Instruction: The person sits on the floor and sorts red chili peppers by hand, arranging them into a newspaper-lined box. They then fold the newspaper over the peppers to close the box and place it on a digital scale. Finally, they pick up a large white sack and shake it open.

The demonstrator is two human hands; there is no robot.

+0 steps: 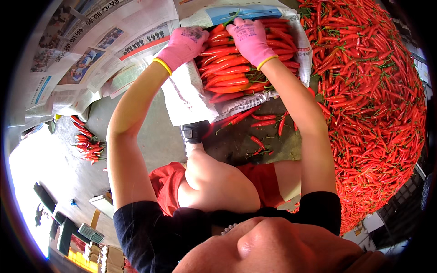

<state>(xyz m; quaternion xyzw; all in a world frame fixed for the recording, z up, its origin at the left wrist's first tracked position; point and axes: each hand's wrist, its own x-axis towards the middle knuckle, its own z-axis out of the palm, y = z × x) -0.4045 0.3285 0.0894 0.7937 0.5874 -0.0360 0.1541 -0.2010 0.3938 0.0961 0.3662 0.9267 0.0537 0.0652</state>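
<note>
In front of me a newspaper-lined container holds rows of red chili peppers [227, 80], laid side by side. My left hand [189, 41], in a pink glove with a yellow cuff, is at the left edge of the rows. Its fingers curl down and their tips are hidden. My right hand [247, 37], gloved the same way, rests over the far part of the peppers with its fingers bent out of sight. Between the hands, a chili with a green stem [234, 19] points away from me. Whether either hand grips a chili cannot be made out. White paper lining [187, 92] folds out over the near left side.
A large heap of red chilies [372, 112] fills the right side. Newspaper sheets [85, 65] cover the upper left. Loose chilies [264, 122] lie on the floor by my shoe [192, 132], and a small pile [89, 146] lies at left. My bare knee [218, 181] is below.
</note>
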